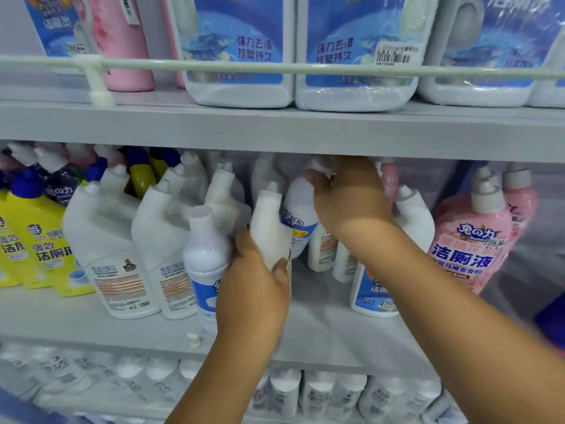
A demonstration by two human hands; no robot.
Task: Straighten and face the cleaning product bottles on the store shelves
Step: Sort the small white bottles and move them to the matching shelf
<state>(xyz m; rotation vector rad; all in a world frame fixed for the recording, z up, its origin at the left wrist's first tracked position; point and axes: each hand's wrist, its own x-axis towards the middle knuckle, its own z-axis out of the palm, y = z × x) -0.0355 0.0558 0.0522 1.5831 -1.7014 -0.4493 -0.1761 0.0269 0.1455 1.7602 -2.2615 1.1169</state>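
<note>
- Grey store shelving filled the view; the middle shelf (91,319) carried the bottles being faced.
- Left hand (253,289) gripped a white bottle (269,221) by its neck and shoulder, fingers and thumb curled round it, at the shelf front; its label was hidden by the hand.
- Right hand (345,194) reached deeper, between a blue-label bottle (301,215) and a pink bottle (470,243). Its fingers were curled on something white just under the upper shelf (275,130); the object could not be made out.
- Just left of the held bottle stood a round-cap bottle (206,258), partly covered by the left hand.
- Yellow bottles (33,240) were cut off at the left edge.
- Jugs (241,50) above were cropped at the top, behind a rail (275,68).
- Lower-shelf bottles (321,393) were blurred.
</note>
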